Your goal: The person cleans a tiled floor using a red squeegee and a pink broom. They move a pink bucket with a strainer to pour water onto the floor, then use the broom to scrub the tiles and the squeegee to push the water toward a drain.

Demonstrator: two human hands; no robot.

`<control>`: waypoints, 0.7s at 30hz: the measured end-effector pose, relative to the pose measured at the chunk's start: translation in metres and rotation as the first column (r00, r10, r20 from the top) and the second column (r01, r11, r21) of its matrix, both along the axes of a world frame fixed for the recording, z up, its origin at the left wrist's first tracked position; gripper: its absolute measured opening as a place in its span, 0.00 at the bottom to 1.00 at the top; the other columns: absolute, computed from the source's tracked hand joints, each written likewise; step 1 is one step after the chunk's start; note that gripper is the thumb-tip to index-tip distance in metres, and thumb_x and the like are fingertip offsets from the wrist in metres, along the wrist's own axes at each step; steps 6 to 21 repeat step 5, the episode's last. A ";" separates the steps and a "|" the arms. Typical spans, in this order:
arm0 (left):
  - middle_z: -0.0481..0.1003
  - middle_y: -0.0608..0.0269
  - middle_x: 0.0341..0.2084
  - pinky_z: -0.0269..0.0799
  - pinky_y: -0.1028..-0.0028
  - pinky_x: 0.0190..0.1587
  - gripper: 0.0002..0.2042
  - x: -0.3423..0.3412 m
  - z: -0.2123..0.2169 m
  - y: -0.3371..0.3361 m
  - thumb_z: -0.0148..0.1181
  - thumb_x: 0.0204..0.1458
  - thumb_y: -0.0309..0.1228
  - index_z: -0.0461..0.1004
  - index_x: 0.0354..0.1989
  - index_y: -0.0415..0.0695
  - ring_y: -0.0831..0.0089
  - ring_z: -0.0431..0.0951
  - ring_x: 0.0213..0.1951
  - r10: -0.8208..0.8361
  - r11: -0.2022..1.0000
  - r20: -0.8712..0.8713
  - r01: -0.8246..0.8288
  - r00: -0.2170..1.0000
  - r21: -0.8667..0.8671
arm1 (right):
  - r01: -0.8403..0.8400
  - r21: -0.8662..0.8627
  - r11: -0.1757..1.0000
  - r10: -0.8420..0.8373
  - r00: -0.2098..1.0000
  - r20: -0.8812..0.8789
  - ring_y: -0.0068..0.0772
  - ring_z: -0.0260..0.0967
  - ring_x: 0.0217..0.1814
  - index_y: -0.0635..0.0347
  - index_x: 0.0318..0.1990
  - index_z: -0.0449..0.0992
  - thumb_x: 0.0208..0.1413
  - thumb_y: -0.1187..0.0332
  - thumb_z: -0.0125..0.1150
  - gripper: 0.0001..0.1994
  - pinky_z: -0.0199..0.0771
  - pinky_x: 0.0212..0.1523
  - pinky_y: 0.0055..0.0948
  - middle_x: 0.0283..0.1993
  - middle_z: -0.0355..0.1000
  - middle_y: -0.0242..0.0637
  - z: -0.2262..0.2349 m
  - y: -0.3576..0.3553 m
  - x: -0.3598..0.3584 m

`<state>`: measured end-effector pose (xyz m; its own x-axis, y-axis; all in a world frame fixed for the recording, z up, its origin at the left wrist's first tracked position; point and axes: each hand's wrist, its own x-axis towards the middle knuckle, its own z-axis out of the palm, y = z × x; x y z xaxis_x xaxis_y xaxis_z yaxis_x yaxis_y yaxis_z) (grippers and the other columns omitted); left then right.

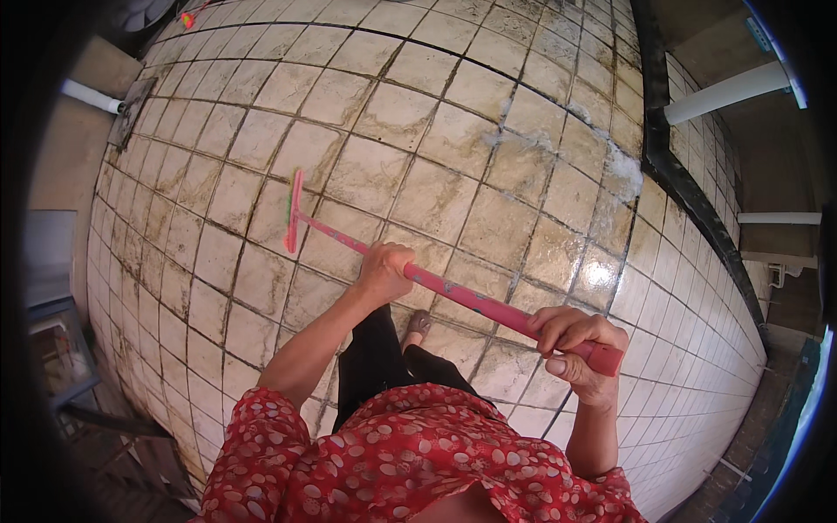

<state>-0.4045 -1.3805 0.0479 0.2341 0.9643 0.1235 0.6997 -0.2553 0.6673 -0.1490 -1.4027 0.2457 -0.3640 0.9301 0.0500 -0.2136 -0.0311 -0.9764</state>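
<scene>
The floor (418,187) is laid in square pale tiles with dark, grimy grout lines; it is wet in places, with a foamy white patch (610,161) near the dark border strip (689,187) on the right. Beyond that strip a tiled wall runs away to the right.

The fingers (571,336) of the right hand (580,353) are curled tight around the top end of the pink handle (471,301), thumb over. The left hand (385,272) is clamped lower down the same handle, about midway, knuckles up. Both grips are full wraps, with no gap showing.

The tool is a long-handled floor squeegee (293,213). Its narrow pink head rests on the tiles ahead and to the left of the person, and the handle slopes back up to the right hand.

Handling, as judged: the handle looks like a stiff, thin tube, light for its length, with scuffed paint. Wet hands could slip on it, so the present 2-point hold, 1 hand at the end and 1 at mid-shaft, appears the sound place to take it. The blade edge is likely flexible.

Count: 1 squeegee, 2 hands on it, 1 foot (418,324) in view, 3 white pipes, 1 at upper left (91,96) and 2 at right (728,91).
</scene>
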 end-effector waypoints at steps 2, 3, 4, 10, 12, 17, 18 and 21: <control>0.68 0.55 0.15 0.63 0.61 0.28 0.07 -0.075 -0.035 -0.025 0.56 0.31 0.24 0.63 0.11 0.43 0.54 0.70 0.23 0.064 0.990 -0.130 -0.080 0.989 -0.116 | -0.179 -0.226 0.957 0.169 0.984 -0.064 0.35 0.65 0.45 0.65 0.30 0.67 0.43 0.78 0.62 0.09 0.65 0.46 0.33 0.34 0.69 0.38 -0.053 0.007 -0.051; 0.69 0.54 0.16 0.64 0.61 0.29 0.07 -0.113 -0.047 -0.036 0.56 0.31 0.24 0.64 0.11 0.42 0.54 0.71 0.24 0.075 0.981 -0.183 -0.106 0.980 -0.163 | -0.269 -0.164 0.949 0.260 0.963 -0.076 0.33 0.64 0.46 0.65 0.31 0.66 0.44 0.77 0.62 0.09 0.64 0.47 0.30 0.37 0.68 0.37 -0.074 0.009 -0.083; 0.70 0.54 0.16 0.65 0.60 0.30 0.06 -0.152 -0.060 -0.053 0.56 0.32 0.24 0.64 0.12 0.42 0.55 0.71 0.25 0.086 0.960 -0.235 -0.143 0.968 -0.241 | -0.378 -0.126 0.917 0.365 0.924 -0.111 0.36 0.63 0.51 0.63 0.32 0.68 0.44 0.75 0.63 0.10 0.63 0.49 0.34 0.37 0.69 0.38 -0.098 0.008 -0.114; 0.70 0.55 0.17 0.66 0.59 0.32 0.05 -0.190 -0.075 -0.073 0.55 0.33 0.24 0.65 0.13 0.41 0.56 0.72 0.27 0.096 0.929 -0.282 -0.188 0.955 -0.320 | -0.482 -0.087 0.872 0.459 0.867 -0.193 0.38 0.63 0.52 0.62 0.33 0.69 0.46 0.76 0.61 0.08 0.61 0.52 0.34 0.42 0.68 0.38 -0.116 0.005 -0.143; 0.70 0.55 0.17 0.66 0.59 0.32 0.05 -0.190 -0.075 -0.073 0.55 0.33 0.24 0.65 0.13 0.41 0.56 0.72 0.27 0.096 0.929 -0.282 -0.188 0.955 -0.320 | -0.482 -0.087 0.872 0.459 0.867 -0.193 0.38 0.63 0.52 0.62 0.33 0.69 0.46 0.76 0.61 0.08 0.61 0.52 0.34 0.42 0.68 0.38 -0.116 0.005 -0.143; 0.70 0.55 0.17 0.66 0.59 0.32 0.05 -0.190 -0.075 -0.073 0.55 0.33 0.24 0.65 0.13 0.41 0.56 0.72 0.27 0.096 0.929 -0.282 -0.188 0.955 -0.320 | -0.482 -0.087 0.872 0.459 0.867 -0.193 0.38 0.63 0.52 0.62 0.33 0.69 0.46 0.76 0.61 0.08 0.61 0.52 0.34 0.42 0.68 0.38 -0.116 0.005 -0.143; 0.70 0.55 0.17 0.66 0.59 0.32 0.05 -0.190 -0.075 -0.073 0.55 0.33 0.24 0.65 0.13 0.41 0.56 0.72 0.27 0.096 0.929 -0.282 -0.188 0.955 -0.320 | -0.482 -0.087 0.872 0.459 0.867 -0.193 0.38 0.63 0.52 0.62 0.33 0.69 0.46 0.76 0.61 0.08 0.61 0.52 0.34 0.42 0.68 0.38 -0.116 0.005 -0.143; 0.70 0.55 0.17 0.66 0.59 0.32 0.05 -0.190 -0.075 -0.073 0.55 0.33 0.24 0.65 0.13 0.41 0.56 0.72 0.27 0.096 0.929 -0.282 -0.188 0.955 -0.320 | -0.482 -0.087 0.872 0.459 0.867 -0.193 0.38 0.63 0.52 0.62 0.33 0.69 0.46 0.76 0.61 0.08 0.61 0.52 0.34 0.42 0.68 0.38 -0.116 0.005 -0.143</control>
